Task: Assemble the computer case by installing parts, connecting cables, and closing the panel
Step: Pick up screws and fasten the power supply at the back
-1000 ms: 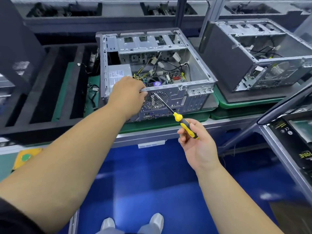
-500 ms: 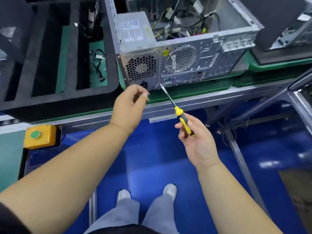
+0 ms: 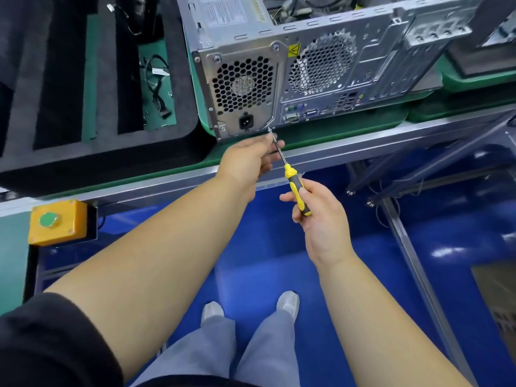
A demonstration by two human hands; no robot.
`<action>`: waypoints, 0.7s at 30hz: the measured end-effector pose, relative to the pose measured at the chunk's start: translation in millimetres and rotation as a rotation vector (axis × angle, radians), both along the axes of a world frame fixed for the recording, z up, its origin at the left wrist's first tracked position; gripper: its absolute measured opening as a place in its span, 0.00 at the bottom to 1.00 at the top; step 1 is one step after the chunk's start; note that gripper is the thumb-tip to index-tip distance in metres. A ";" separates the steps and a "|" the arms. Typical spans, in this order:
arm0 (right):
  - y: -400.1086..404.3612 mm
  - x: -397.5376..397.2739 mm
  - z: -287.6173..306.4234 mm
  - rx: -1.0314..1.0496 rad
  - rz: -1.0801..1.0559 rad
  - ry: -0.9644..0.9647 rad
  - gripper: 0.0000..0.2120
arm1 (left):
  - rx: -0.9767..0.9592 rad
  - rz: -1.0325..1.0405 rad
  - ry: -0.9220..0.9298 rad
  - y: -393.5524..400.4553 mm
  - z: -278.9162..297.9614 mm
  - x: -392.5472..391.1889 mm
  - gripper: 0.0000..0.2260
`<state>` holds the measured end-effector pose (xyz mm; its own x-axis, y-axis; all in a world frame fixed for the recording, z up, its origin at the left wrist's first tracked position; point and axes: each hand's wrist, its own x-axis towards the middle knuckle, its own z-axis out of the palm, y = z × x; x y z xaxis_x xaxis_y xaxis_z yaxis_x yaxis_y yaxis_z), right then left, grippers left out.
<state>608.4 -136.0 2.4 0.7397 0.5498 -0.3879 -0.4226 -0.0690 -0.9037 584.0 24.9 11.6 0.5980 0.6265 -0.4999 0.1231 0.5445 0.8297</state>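
Head view: your right hand (image 3: 321, 219) grips the screwdriver (image 3: 293, 185), its tip at the computer case (image 3: 335, 65) lower rear corner; your left hand (image 3: 248, 160) pinches the shaft near the worktop's front edge.

A yellow triangular warning sticker (image 3: 294, 50) sits on the silver metal computer case (image 3: 335, 68); other labels are unreadable.

One computer case (image 3: 321, 65) at 12 o'clock, one screwdriver (image 3: 296, 188), two hands — left hand (image 3: 248, 160), right hand (image 3: 321, 219) — one yellow button box (image 3: 60, 222) at 9 o'clock.
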 end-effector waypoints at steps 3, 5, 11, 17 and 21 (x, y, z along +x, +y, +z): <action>0.2 -2.6 0.4 -0.027 0.008 -0.011 0.11 | 0.009 0.016 -0.011 1.9 1.6 1.1 0.06; 1.0 -4.5 2.4 -0.050 0.034 -0.030 0.11 | -0.002 0.033 -0.009 2.3 3.7 2.7 0.06; 5.6 -7.2 8.5 -0.105 0.082 -0.036 0.09 | -0.072 0.047 0.011 2.8 9.2 6.1 0.06; 13.1 -4.3 14.3 -0.224 0.023 -0.132 0.08 | -0.111 0.037 -0.008 3.3 10.2 5.4 0.06; 14.0 -4.6 17.6 -0.314 0.010 -0.139 0.13 | -0.113 0.024 -0.018 5.0 8.8 4.3 0.06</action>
<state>603.8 -122.0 20.0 0.7924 0.4273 -0.4353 -0.2949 -0.3564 -0.8866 588.3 29.9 20.4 0.5932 0.5809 -0.5574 0.0949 0.6371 0.7649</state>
